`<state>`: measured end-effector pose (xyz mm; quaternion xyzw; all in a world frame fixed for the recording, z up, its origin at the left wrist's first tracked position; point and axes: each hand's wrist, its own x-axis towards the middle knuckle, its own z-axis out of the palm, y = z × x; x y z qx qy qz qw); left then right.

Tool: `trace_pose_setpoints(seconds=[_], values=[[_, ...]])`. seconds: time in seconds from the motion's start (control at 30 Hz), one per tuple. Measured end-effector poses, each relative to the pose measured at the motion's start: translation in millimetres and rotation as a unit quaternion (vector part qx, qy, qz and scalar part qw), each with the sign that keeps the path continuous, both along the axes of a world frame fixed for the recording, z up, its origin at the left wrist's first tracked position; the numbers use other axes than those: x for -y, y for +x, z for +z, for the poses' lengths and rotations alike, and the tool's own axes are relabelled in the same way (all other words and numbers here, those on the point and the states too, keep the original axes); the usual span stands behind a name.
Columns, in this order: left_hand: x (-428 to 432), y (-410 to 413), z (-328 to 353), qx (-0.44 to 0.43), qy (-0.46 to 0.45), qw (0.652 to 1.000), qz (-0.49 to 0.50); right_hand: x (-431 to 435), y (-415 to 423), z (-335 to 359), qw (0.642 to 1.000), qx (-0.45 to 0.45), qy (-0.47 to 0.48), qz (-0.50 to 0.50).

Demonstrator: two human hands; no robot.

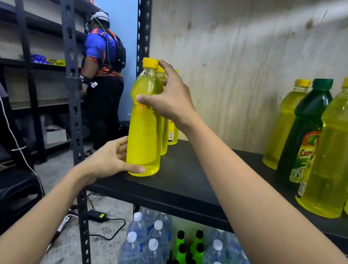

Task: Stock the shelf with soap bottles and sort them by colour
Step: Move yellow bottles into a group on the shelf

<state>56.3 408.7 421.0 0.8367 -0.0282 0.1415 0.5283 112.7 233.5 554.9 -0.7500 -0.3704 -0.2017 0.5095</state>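
A yellow soap bottle [144,132] with a yellow cap stands upright at the left end of a black shelf [195,179], held between two hands. The left hand [108,160] curls its fingers [121,147] round the bottle's base, thumb across the front. The right hand [173,100] grips the upper body, thumb across the front, forefinger touching the cap. Just behind the right fingers stand more yellow bottles [173,131]. Well to their right, a dark green bottle [302,136] stands among other yellow bottles [339,144]. Below the fingers, under the shelf, are clear water bottles [151,251].
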Motion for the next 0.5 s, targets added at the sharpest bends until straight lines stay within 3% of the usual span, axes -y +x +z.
trace_pose_setpoints(seconds=[0.13,0.3,0.5], values=[[7.0,2.4,-14.2,0.056,-0.010,0.996,0.069,-10.0,-6.3,-3.2,1.000,0.003,0.012,-0.026],[12.8,-1.1,-27.7,0.103,0.067,0.971,0.205,-3.9,-2.0,-2.2,0.997,-0.054,-0.004,0.046],[-13.6,-5.7,-1.5,-0.021,-0.001,1.000,-0.015,-1.8,8.6,1.1,0.984,-0.127,-0.016,0.126]])
